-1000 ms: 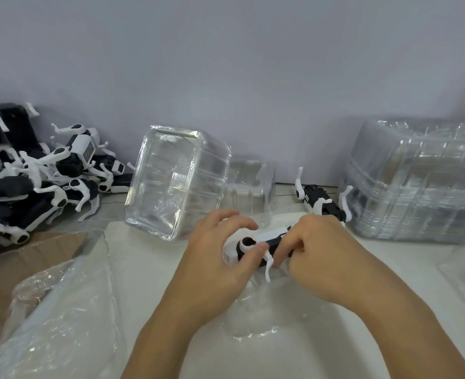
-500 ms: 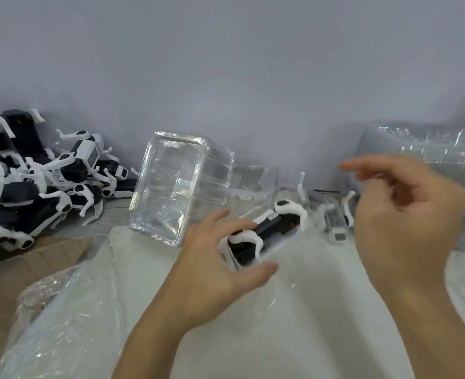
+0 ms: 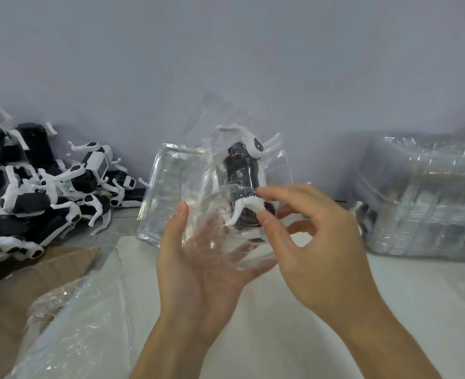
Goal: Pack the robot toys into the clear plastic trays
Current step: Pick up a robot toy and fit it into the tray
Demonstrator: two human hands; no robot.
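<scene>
Held up above the white bench (image 3: 406, 291), in front of the grey wall (image 3: 225, 50): one black-and-white robot toy (image 3: 243, 173), standing roughly upright inside a thin clear plastic tray (image 3: 214, 187), head end toward the top; tray cradled from below and behind in the left hand (image 3: 198, 258), palm turned up, fingers curled under the plastic and thumb raised along its near left side; right hand (image 3: 316, 236) at the toy's lower end, thumb and forefinger pinching a white leg (image 3: 246, 207) through or just over the plastic, hard to say which given the glare, remaining fingers loosely spread and apart from the tray; directly behind the held tray, a clear empty tray block (image 3: 160, 192) standing tilted on the bench against the wall; far left, a heap of loose robot toys (image 3: 42, 187), black bodies and white legs tangled together, piled against the wall and well apart from both hands; far right, a stack of clear trays (image 3: 423, 198) resting on the bench, dark shapes faintly showing inside; lower left, crumpled clear plastic sheeting (image 3: 69, 318) lying over a brown cardboard flap (image 3: 61, 258); both forearms reaching up from the bottom edge, left one at centre, right one crossing in from the lower right.
</scene>
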